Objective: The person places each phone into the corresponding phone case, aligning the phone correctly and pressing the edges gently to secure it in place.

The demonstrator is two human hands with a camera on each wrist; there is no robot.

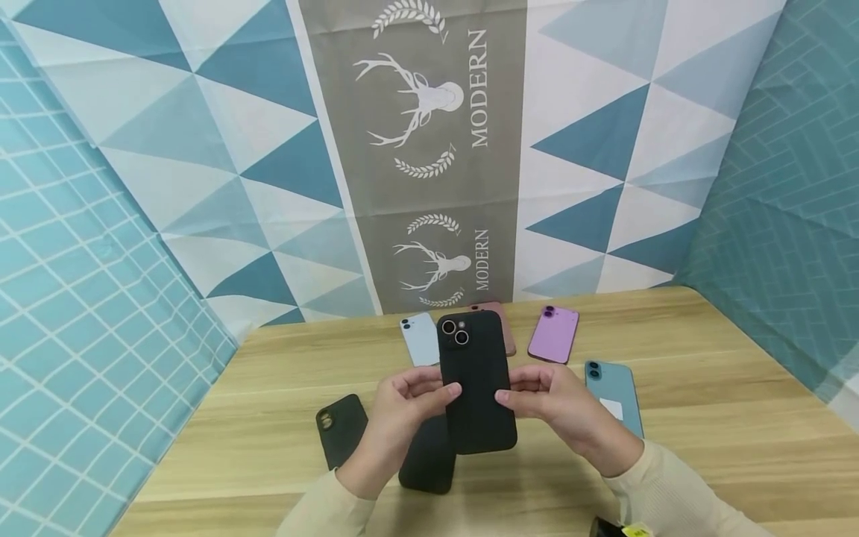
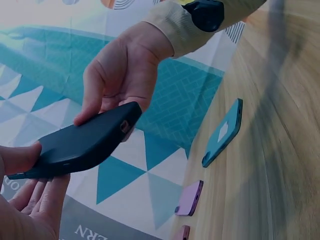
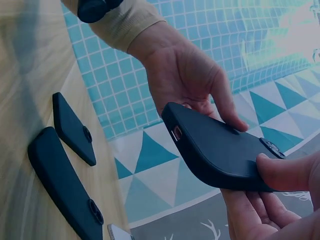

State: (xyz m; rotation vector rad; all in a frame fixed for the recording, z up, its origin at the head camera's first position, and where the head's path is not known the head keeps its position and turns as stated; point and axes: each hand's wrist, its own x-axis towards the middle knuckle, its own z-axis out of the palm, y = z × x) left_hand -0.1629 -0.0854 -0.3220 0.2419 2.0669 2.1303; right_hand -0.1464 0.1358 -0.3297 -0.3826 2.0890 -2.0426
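A smartphone in a black case [image 1: 479, 399] is held up over the table, its back with two camera lenses facing me. My left hand [image 1: 401, 418] grips its left edge, thumb on the back and fingers behind. On the opposite edge my right hand [image 1: 570, 410] pinches it the same way. The bottom end with a port opening shows in the right wrist view, where the cased phone [image 3: 215, 150] is tilted. Below the hands, a black phone case [image 1: 427, 459] lies on the table, partly hidden by the left hand and the held phone.
Another black phone case [image 1: 341, 429] lies left of the left forearm. Toward the back of the wooden table [image 1: 268, 388] are a white phone [image 1: 419, 335], a pink phone [image 1: 508, 339] and a purple phone [image 1: 554, 333]. A teal phone [image 1: 620, 384] with a white patch lies beyond the right hand.
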